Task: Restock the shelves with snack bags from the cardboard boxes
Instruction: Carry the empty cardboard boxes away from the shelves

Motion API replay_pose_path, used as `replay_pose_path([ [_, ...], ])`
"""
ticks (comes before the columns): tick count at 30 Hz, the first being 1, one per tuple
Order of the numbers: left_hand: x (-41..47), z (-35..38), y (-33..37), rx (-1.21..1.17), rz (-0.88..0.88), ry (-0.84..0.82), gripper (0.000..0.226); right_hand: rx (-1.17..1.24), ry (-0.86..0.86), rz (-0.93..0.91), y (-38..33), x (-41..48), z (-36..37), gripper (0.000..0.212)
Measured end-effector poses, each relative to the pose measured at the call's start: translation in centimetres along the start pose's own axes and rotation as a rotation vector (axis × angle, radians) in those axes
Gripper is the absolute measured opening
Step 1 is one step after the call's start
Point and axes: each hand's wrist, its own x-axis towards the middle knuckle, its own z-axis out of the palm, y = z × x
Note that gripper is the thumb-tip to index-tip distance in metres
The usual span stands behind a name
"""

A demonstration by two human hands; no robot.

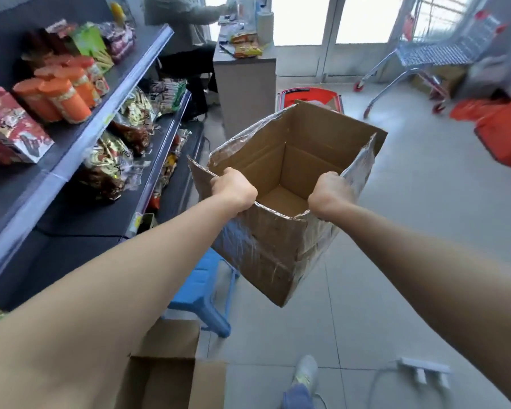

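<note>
Nearest us, by our feet, a second cardboard box [160, 379] sits open on the floor [396, 261]; we cannot see what it holds. Ahead, our left hand [233, 188] and right hand [326, 194] are each curled tight over the near rim of the cardboard box [278, 255], which we hold up in the air above a blue plastic stool [201, 293]. Its inside looks bare down to the bottom, so we judge it light and easy to swing. The board is thin and creased, though, its flaps bend under our grip, and the shiny tape on its outer walls is likely slippery. Gripping the rim at two corners, as now, seems a sound purchase; a palm under the base would steady it more. To the left, the shelves [80, 140] carry snack bags [112, 163], which look soft, crinkly and light, best pinched by the top seam. Farther off stands a tabletop [223, 54] with more packets [245, 47].
</note>
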Motion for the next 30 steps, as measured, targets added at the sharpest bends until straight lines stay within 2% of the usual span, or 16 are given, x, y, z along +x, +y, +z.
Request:
replay_pose_path([
  [12,8.1,10.7,25.1,-0.035,0.256,-0.188,0.053,0.000,0.150,0.251,15.1,16.1,-10.4,0.039],
  [21,14.7,16.5,42.2,0.084,0.469,-0.241,0.051,0.013,0.214,0.445,22.9,29.7,-16.3,0.040],
  [26,19.5,19.5,52.4,0.085,0.537,-0.345,0.049,0.057,0.241,0.536,27.1,38.5,-19.8,0.037],
  [30,21.7,22.4,60.7,0.135,0.592,-0.357,0.045,0.087,0.273,0.611,31.2,44.6,-22.3,0.040],
])
